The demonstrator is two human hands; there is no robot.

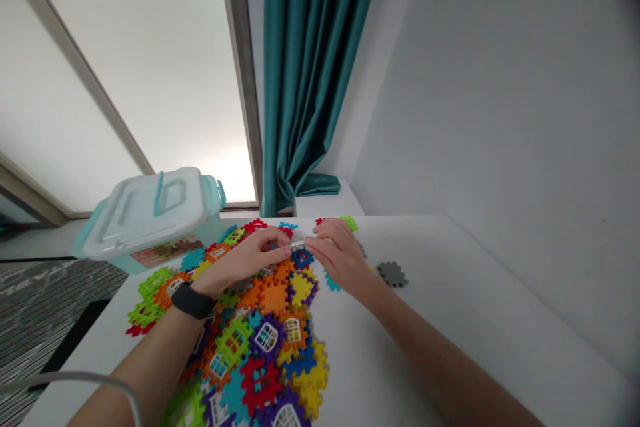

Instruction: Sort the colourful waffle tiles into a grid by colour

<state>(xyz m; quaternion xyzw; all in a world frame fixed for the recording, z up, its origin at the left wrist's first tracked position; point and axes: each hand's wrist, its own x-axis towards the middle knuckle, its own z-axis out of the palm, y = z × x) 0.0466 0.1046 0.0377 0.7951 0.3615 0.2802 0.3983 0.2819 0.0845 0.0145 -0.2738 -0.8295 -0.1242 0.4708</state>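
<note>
My left hand (249, 258) and my right hand (339, 255) meet above a heap of colourful interlocking plastic tiles (260, 327) on a white table (450, 320). Both hands pinch a small white piece (298, 243) between their fingertips, one hand at each end. A black watch (191, 300) sits on my left wrist. Directly below the white piece lie a blue tile (302, 257) and an orange tile (273, 295). What the white piece is exactly is too small to tell.
A translucent storage box with a teal lid and handle (153, 213) stands at the table's far left. A single grey tile (393, 273) lies apart to the right. A teal curtain (310, 67) hangs behind. A white cable (90, 383) crosses the lower left.
</note>
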